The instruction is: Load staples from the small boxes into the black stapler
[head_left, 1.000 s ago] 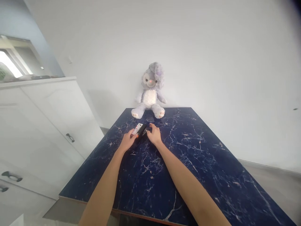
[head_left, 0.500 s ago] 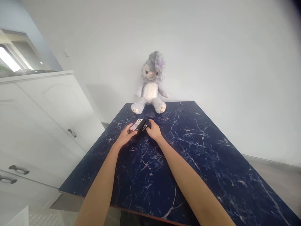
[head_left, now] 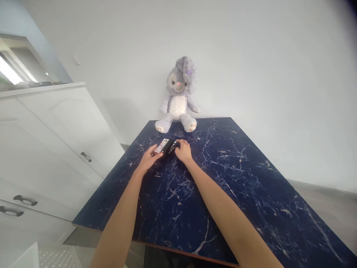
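A small black box with a white and red label (head_left: 164, 146) rests on the dark blue marbled table (head_left: 223, 178), toward its far end. My left hand (head_left: 148, 158) grips the box's near left end, fingers curled round it. My right hand (head_left: 183, 150) is closed on the box's right end, where something thin and dark sticks out; I cannot make out what it is. Both forearms reach straight out over the table.
A grey and white plush rabbit (head_left: 177, 97) sits at the table's far edge against the white wall, just behind the box. White cabinets with dark handles (head_left: 55, 141) stand close along the left. Grey floor shows on the right.
Both hands have stayed on the box, and my right hand has closed in slightly on its right end. The view has tipped a little, so everything sits higher in the frame.
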`<state>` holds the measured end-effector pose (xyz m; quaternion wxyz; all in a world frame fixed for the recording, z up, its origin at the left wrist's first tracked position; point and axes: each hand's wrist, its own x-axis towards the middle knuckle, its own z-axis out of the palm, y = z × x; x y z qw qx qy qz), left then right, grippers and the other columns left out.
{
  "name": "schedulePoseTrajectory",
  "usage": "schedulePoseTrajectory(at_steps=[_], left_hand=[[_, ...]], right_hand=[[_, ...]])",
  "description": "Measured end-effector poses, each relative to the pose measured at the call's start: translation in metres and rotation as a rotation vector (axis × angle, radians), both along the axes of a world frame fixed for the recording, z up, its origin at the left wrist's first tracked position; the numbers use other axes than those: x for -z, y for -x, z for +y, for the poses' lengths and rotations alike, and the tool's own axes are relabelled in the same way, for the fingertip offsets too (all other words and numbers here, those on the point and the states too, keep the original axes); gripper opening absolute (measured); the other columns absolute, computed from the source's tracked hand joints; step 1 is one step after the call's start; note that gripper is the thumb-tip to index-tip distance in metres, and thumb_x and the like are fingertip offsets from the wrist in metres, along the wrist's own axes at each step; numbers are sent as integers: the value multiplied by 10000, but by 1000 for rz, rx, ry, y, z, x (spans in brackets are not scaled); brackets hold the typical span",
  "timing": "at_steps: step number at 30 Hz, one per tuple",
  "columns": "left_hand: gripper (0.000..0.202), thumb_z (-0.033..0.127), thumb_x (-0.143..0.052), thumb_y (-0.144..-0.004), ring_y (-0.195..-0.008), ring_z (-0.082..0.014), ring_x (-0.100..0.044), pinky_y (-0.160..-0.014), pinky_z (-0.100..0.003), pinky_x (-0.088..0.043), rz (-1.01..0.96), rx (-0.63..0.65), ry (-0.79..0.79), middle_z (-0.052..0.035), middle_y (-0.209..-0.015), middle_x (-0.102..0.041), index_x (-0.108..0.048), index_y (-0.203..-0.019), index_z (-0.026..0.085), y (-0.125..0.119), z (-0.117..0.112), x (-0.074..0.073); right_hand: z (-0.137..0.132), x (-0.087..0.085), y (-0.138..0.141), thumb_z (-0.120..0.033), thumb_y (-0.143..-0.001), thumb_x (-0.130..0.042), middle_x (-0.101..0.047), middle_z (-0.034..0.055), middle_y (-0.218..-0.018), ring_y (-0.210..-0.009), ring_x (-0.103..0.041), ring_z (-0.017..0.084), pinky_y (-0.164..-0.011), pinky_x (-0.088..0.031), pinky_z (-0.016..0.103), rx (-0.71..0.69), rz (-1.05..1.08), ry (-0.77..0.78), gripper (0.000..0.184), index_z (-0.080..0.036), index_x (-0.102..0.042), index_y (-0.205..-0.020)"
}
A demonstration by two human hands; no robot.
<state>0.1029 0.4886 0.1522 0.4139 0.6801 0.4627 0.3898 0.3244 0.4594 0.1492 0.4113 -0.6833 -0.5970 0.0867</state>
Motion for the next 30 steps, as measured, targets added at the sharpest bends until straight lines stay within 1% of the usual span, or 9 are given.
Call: schedulePoseTrajectory(at_steps=[4, 6, 9, 13, 18, 21, 24, 27, 30], left_hand=[[458, 449, -674, -879, -1184, -285, -646, -1057, -411, -466, 104, -191, -85, -131, -1338, -658, -677, -1258, 193, -4, -4, -1], [371, 437, -653, -889, -1136, -290, -662, -1050, -419, -463, 151, -253, -121, -133, -1272, -691, -729, -1146, 181, -6, -4, 0], [314, 426, -663, -875, -1071, -294, -679, -1027, -418, -472, 170, -279, -136, -127, -1205, -717, -763, -1045, 182, -8, -6, -1], [292, 418, -670, -866, -1047, -302, -689, -1018, -437, -474, 150, -297, -145, -106, -1130, -749, -772, -1035, 204, -7, -6, -3], [299, 390, -667, -866, -1087, -282, -688, -1024, -422, -491, 55, -346, -154, -93, -1158, -745, -750, -1092, 214, -5, 0, 3], [311, 359, -636, -883, -1057, -265, -701, -945, -411, -557, -94, -400, -123, -111, -1170, -729, -721, -1135, 199, -5, 4, 8], [279, 318, -641, -872, -999, -248, -714, -823, -395, -619, -377, -442, -58, -112, -1134, -717, -702, -1110, 186, -6, 6, 9], [198, 269, -659, -854, -1034, -231, -706, -859, -378, -620, -565, -468, -14, -94, -1132, -703, -702, -1026, 182, -5, 7, 6], [163, 213, -621, -859, -1125, -226, -681, -951, -373, -586, -674, -455, 45, -84, -1173, -697, -700, -1000, 186, 0, 8, 4]], right_hand=[[6, 0, 1, -110, -810, -525, -451, 141, -1491, -1330, -432, 334, -1091, -380, 473, -43, -107, 45, 437, -194, -676, -1212], [6, 0, 3, -117, -824, -521, -413, 146, -1526, -1313, -425, 361, -1064, -391, 499, -45, -182, 61, 449, -196, -669, -1240], [4, 1, 5, -122, -841, -496, -411, 138, -1541, -1286, -423, 375, -1034, -402, 511, -31, -261, 46, 464, -185, -648, -1275], [2, 1, 7, -122, -853, -460, -398, 127, -1572, -1273, -427, 386, -1013, -399, 544, -70, -305, 41, 499, -151, -596, -1333], [3, 3, 8, -134, -868, -440, -417, 137, -1563, -1290, -431, 384, -1036, -392, 543, -100, -319, 39, 591, -112, -474, -1458], [5, 3, 7, -131, -855, -455, -392, 159, -1572, -1313, -436, 376, -1070, -384, 527, -99, -287, 40, 629, -89, -436, -1482], [7, 2, 5, -101, -829, -460, -433, 186, -1531, -1356, -437, 326, -1130, -365, 446, -90, -199, -20, 626, -50, -454, -1453], [8, 1, 1, -122, -843, -458, -519, 180, -1446, -1281, -536, 274, -1098, -418, 378, -59, -27, -111, 569, -72, -499, -1408], [8, -2, -6, -207, -872, -499, -659, 127, -1257, -1025, -672, 223, -990, -499, 353, -3, 233, -128, 424, -148, -600, -1280]])
